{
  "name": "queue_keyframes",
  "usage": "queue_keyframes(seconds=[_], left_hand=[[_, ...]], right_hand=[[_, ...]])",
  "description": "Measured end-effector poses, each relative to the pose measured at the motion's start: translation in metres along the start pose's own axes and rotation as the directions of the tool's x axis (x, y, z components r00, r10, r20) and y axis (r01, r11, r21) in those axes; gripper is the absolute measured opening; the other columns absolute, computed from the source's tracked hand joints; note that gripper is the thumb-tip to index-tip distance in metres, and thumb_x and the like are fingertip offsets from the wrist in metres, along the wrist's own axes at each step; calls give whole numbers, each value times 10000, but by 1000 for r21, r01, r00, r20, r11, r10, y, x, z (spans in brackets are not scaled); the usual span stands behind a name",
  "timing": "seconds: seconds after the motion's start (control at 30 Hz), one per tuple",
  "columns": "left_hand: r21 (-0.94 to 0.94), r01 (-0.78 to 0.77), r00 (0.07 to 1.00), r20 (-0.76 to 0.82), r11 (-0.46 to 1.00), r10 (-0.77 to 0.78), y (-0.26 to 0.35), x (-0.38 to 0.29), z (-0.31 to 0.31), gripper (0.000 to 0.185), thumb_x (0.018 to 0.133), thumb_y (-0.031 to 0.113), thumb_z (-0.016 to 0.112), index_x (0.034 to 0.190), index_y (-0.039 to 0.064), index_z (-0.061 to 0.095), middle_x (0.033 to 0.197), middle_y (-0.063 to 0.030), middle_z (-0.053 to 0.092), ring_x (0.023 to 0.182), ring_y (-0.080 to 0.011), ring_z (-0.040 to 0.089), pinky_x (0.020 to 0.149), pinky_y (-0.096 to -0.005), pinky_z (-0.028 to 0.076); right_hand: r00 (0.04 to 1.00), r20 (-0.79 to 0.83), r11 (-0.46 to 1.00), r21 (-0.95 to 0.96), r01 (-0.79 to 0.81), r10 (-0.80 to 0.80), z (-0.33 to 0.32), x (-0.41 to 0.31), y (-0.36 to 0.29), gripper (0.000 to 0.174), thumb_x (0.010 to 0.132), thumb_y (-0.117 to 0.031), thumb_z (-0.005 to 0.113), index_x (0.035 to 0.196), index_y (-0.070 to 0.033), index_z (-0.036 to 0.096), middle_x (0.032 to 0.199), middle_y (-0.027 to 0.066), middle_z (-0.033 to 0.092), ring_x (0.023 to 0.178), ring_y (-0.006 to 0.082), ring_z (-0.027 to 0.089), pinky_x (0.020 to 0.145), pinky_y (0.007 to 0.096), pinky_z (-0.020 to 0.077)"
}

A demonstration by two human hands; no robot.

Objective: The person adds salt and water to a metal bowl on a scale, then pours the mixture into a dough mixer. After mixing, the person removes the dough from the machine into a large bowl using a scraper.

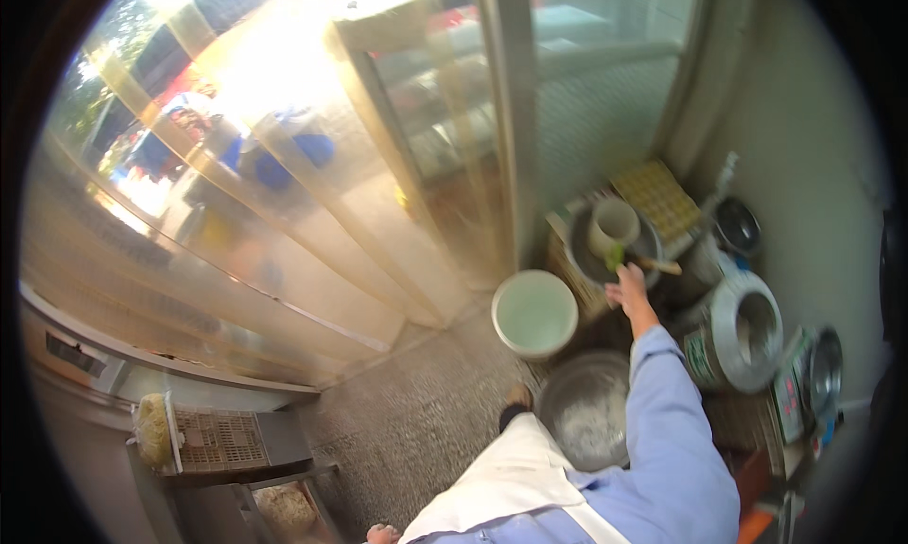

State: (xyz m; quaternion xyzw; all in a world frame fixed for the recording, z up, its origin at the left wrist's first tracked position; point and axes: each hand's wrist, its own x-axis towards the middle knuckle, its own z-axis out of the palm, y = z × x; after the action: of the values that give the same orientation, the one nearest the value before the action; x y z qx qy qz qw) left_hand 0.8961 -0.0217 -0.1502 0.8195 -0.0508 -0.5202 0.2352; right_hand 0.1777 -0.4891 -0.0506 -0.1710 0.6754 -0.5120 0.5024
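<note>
My right hand (630, 288) reaches out over the near rim of a metal basin (576, 249). Inside that basin stands a cream-coloured cylindrical container (614, 225). A small green thing (614, 257), too blurred to name, is right at my fingertips; whether I grip it is unclear. Beside the fingers lies a wooden handle (663, 266). A pale bucket (535, 315) stands left of the hand. Below my forearm is a large metal basin (592, 416) with whitish matter in its bottom. Only a bit of my left hand (383, 535) shows at the bottom edge.
Translucent plastic strip curtains (298, 210) hang at the left, with a glass panel (603, 104) behind the basins. To the right are a large metal pot (766, 288), a scale (789, 402) and a yellow egg tray (656, 196). A plastic crate (220, 437) stands lower left.
</note>
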Motion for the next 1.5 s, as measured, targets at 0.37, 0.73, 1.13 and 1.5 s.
queue_keyframes(seconds=[0.37, 0.73, 1.13, 1.5], left_hand=[[378, 69, 996, 24, 923, -84, 122, -14, 17, 115, 826, 135, 565, 851, 24, 587, 772, -98, 602, 724, -208, 588, 635, -342, 479], [210, 227, 956, 141, 951, -259, 224, 35, 19, 77, 866, 4, 429, 892, 76, 429, 701, -36, 472, 543, -119, 458, 452, -260, 400], [280, 326, 941, -7, 903, -338, 180, 55, -34, 103, 862, 60, 502, 760, 75, 504, 690, -45, 561, 593, -143, 528, 525, -278, 451], [393, 465, 884, -166, 793, -437, 155, 20, -13, 79, 856, 47, 504, 782, 69, 517, 666, -27, 539, 571, -120, 503, 505, -260, 429]], right_hand=[[996, -61, 993, 89, 75, -70, 12, 109, 17, 484, 835, -459, 606, 1133, -97, 486, 1032, 139, 506, 746, 365, 565, 604, 435, 516], [999, -31, 1000, 22, 18, -18, 76, -12, -23, 442, 869, -515, 557, 698, -109, 516, 628, 30, 523, 635, 187, 611, 612, 316, 502], [940, -204, 729, -593, -341, 274, 178, 73, 179, 471, 861, -422, 573, 1098, -15, 592, 1057, 123, 608, 1027, 263, 550, 855, 400, 429], [988, -146, -156, -976, -152, -49, 230, 170, 312, 302, 818, -278, 544, 968, -63, 694, 1241, 164, 533, 1235, 371, 376, 965, 541, 243]])
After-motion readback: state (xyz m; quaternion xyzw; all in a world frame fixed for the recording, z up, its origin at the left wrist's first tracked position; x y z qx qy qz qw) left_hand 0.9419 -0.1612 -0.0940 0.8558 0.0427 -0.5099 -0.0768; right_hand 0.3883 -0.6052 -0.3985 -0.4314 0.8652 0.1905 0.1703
